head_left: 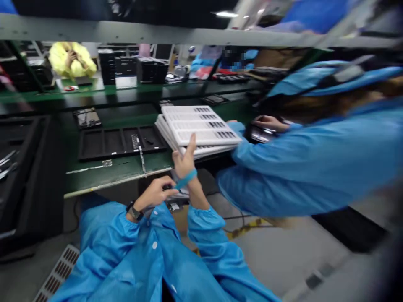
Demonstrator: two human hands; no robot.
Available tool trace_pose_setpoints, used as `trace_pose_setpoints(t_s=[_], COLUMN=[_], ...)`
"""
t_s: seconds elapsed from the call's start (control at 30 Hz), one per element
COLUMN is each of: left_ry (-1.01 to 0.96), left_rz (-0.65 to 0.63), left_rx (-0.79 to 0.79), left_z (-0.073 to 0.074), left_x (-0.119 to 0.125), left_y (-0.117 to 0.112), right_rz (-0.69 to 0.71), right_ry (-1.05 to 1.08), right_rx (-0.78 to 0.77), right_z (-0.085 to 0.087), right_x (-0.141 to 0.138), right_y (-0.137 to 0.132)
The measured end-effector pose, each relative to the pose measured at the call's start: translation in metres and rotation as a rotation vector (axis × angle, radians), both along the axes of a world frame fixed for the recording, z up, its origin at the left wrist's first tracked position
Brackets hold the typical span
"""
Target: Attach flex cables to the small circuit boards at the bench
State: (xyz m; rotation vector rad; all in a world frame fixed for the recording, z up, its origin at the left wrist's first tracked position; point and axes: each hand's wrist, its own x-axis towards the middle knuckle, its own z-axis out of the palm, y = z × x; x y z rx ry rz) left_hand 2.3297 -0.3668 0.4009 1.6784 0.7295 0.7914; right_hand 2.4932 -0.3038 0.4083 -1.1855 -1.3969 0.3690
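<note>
So, the blue band (186,179) goes round the right wrist, in the lower middle of the frame, so the putting-on part looks done. The picture is too blurry to show if the band is tight, so one cannot tell how much fixing is left.

The left hand (157,191) has its grip pinched on the end of the band, with thumb and fingers close together. The right hand (183,165) has one finger pointing up and the others softly curled, and its grip seems to hold nothing. That finger is in front of the edge of the white trays (200,126); whether it touches them is hard to tell.

Now for counting. There are two hands, one blue band and one watch (135,213), on the left wrist. The white trays sit in one pile, mid-frame; there are more than one, but the low ones cannot be counted. The top one has four rows. One black tray (112,141) lies left of them on the green table (157,162), with four spaces. Two people show: one in blue (292,167) at the right, and one in yellow (71,63) at the upper left.
</note>
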Motion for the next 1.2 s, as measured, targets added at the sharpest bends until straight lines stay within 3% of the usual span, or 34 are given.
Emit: trace_pose_setpoints(t_s=[0.1, 0.2, 0.27, 0.37, 0.47, 0.53, 0.63, 0.73, 0.8, 0.87, 0.97, 1.07, 1.13, 1.2], left_ry=[-0.073, -0.159, -0.195, -0.309, -0.421, -0.417, -0.294, -0.157, -0.112, -0.089, 0.032, 0.326, 0.446, 0.461], left_rz=[0.03, 0.242, 0.365, 0.363, 0.322, 0.366, 0.461, 0.438, 0.406, 0.416, 0.417, 0.392, 0.432, 0.485], left_rx=[-0.132, -0.14, -0.129, -0.251, -0.285, -0.231, -0.154, -0.133, -0.126, -0.084, -0.073, -0.25, -0.315, -0.292], left_z=[-0.013, -0.015, -0.016, -0.02, -0.021, -0.018, -0.011, -0.006, -0.007, -0.013, -0.036, -0.072, -0.094, -0.107], left_x=[0.004, -0.006, -0.018, -0.036, -0.041, -0.037, -0.03, -0.025, -0.027, -0.037, -0.07, -0.106, -0.117, -0.114], left_y=[-0.011, -0.011, -0.008, -0.005, -0.005, -0.007, -0.011, -0.016, -0.022, -0.032, -0.046, -0.049, -0.041, -0.027], right_rz=[0.044, 0.222, 0.205, 0.205, 0.451, 0.518, 0.363, 0.166, 0.131, 0.224, 0.638, 1.101, 1.297, 1.32], right_ry=[0.228, 0.209, 0.182, 0.415, 0.755, 0.852, 0.82, 0.641, 0.611, 0.749, 1.223, 2.085, 2.822, 3.342], right_rx=[0.041, 0.056, 0.099, 0.091, -0.075, -0.14, -0.075, 0.077, 0.123, 0.078, -0.117, -0.229, -0.131, 0.067], right_z=[0.006, 0.019, 0.028, 0.041, 0.055, 0.062, 0.065, 0.06, 0.057, 0.057, 0.062, 0.072, 0.082, 0.093], right_x=[-0.024, -0.056, -0.072, -0.087, -0.097, -0.104, -0.115, -0.119, -0.117, -0.108, -0.083, -0.054, -0.042, -0.036], right_y=[0.014, 0.015, 0.018, 0.026, 0.029, 0.026, 0.025, 0.027, 0.029, 0.03, 0.034, 0.041, 0.046, 0.052])
